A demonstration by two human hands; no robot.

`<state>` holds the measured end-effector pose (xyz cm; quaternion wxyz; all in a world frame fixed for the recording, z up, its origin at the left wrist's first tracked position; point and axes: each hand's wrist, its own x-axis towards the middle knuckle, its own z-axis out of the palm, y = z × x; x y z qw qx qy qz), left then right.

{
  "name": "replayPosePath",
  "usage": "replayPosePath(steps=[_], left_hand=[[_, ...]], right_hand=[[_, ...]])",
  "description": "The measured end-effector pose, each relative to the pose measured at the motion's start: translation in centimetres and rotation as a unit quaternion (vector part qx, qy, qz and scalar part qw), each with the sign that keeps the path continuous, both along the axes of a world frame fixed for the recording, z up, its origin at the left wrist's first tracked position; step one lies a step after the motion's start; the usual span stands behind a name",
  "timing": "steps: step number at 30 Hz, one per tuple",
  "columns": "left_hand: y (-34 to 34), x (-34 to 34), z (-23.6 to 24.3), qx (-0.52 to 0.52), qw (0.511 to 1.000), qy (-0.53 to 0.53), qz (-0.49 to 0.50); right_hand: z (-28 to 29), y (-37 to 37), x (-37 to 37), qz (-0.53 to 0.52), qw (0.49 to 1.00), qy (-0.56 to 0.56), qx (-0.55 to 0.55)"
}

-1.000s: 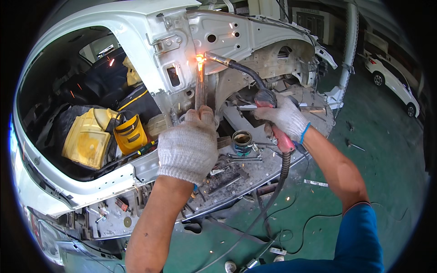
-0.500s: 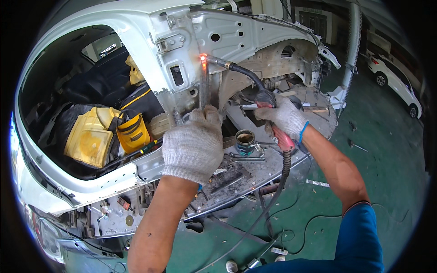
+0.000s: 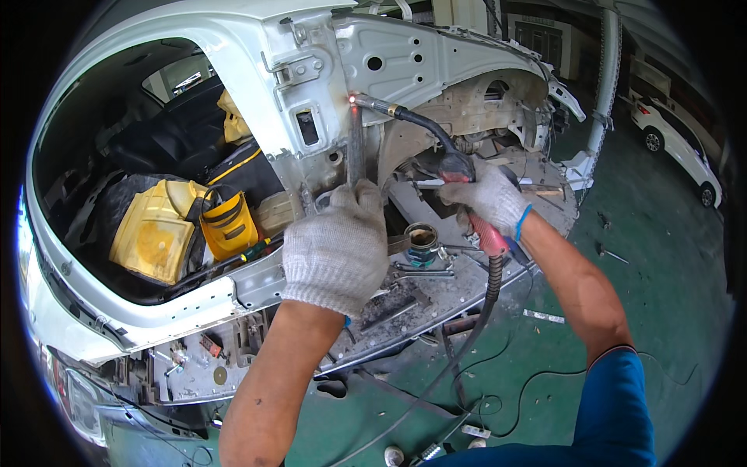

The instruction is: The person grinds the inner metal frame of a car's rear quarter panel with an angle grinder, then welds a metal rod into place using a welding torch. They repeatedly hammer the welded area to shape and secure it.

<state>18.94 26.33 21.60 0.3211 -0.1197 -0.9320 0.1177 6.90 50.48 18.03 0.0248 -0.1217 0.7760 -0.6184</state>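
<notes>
My left hand (image 3: 334, 247), in a pale knit glove, is closed around the lower end of a grey metal bar (image 3: 355, 152). The bar stands upright against the bare white car body (image 3: 253, 101), and its top glows faintly orange. In my gloved right hand (image 3: 492, 196) is a welding torch (image 3: 426, 126) with a black bent neck and a red handle. Its nozzle meets the bar's glowing top at the body panel. From the handle a ribbed cable (image 3: 493, 284) hangs down. My left hand's fingertips are partly hidden by the glove's back.
Below the hands a metal platform (image 3: 393, 311) carries an open can (image 3: 421, 241), wrenches and scraps. Yellow plastic pieces (image 3: 156, 237) lie inside the door opening. A post (image 3: 605, 86) with a chain stands far right; cables (image 3: 537, 373) cross the green floor.
The bright orange glow at the bar's top and torch tip has dimmed. The view has shifted slightly; both hands keep the same hold.
</notes>
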Motion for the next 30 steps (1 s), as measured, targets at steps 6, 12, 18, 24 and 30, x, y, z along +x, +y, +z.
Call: replayPosePath(steps=[6,12,18,24,30], left_hand=[[-0.1,0.0,-0.2,0.002,1.0,-0.005,0.005],[0.2,0.2,0.2,0.006,1.0,-0.01,0.004],[0.5,0.0,0.5,0.017,0.997,-0.067,0.037],[0.3,0.1,-0.1,0.01,1.0,-0.01,0.011],[0.3,-0.1,0.0,0.015,1.0,-0.013,0.002]], right_hand=[[0.2,0.2,-0.5,0.014,1.0,0.019,0.004],[0.9,-0.2,0.3,-0.008,0.999,0.03,0.037],[1.9,-0.3,1.3,-0.015,0.996,0.038,0.075],[1.4,-0.2,0.6,-0.012,0.995,0.06,0.076],[1.4,-0.3,0.5,-0.016,0.994,0.071,0.085]])
